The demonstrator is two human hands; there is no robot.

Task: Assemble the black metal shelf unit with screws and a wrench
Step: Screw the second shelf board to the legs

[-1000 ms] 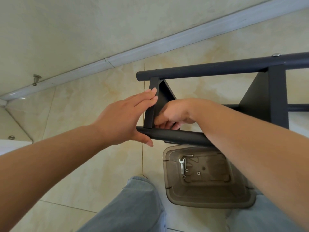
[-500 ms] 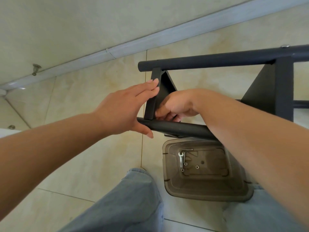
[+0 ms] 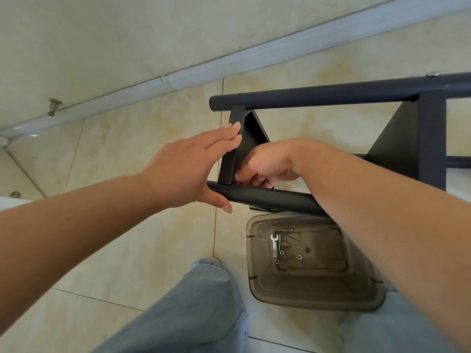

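Black shelf bracket [image 3: 230,151] standing across near tube [image 3: 267,197]: left hand [image 3: 188,171] pressing flat-fingered outside, right hand [image 3: 265,166] curling inside, pinched item unclear.

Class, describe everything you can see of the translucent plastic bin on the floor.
The plastic bin is a smoky brown, translucent, rectangular tub with rounded corners and a flared rim. It stands upright and open on the tiled floor, just below the shelf frame's lower tube, beside a jeans-clad leg. The right forearm hides its far right side. Inside lie a small silver wrench and a few small metal fasteners. No hand touches it.
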